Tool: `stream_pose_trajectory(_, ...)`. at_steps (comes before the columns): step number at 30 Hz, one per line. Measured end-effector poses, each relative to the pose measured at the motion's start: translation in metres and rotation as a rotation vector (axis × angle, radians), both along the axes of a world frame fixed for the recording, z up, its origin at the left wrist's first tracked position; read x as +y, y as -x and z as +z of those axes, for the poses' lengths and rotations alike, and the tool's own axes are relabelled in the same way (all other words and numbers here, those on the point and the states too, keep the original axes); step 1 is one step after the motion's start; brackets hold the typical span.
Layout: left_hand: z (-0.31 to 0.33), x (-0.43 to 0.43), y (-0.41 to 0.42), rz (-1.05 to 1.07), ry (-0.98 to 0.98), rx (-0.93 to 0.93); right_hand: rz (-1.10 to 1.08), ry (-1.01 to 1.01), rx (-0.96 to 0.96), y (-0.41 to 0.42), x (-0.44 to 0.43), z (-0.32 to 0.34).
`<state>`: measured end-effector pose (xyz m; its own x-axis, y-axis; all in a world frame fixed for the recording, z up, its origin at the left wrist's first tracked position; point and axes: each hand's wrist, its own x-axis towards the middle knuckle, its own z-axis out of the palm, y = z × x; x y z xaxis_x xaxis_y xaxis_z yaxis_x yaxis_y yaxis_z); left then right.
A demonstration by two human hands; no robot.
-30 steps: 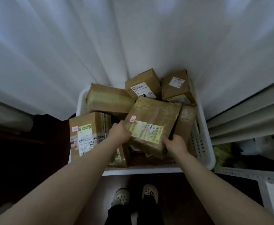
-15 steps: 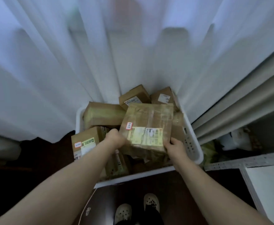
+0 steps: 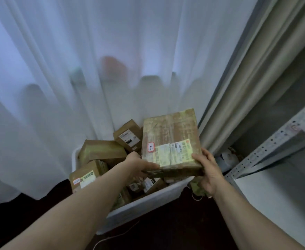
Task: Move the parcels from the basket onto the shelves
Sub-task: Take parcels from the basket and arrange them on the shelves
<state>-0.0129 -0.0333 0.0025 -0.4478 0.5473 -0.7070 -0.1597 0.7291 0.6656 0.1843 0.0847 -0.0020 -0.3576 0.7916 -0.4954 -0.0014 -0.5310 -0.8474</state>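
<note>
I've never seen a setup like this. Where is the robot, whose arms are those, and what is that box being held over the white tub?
There is no robot here. The two bare arms belong to a person, and the picture comes from a wide-angle camera worn on their head, looking forward and down. That is why the arms reach in from the bottom edge.

The left hand and the right hand grip a taped brown parcel by its near corners and hold it above a white basket. More cardboard parcels lie in the basket, such as the labelled box on its left side. The basket stands on a dark floor in front of a white curtain. On the right is a metal shelf frame, where the parcels are meant to go.
</note>
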Motion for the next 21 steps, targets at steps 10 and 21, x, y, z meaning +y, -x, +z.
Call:
stream_pose_trajectory(10, 0.070, -0.004, -0.165, -0.316, -0.133, 0.173, -0.138, -0.127, 0.090, -0.188, -0.031, 0.060)
stream_pose_trajectory(21, 0.152, 0.010, -0.271, -0.326, -0.472, 0.408, -0.148, -0.308, -0.032, -0.374, -0.066, 0.123)
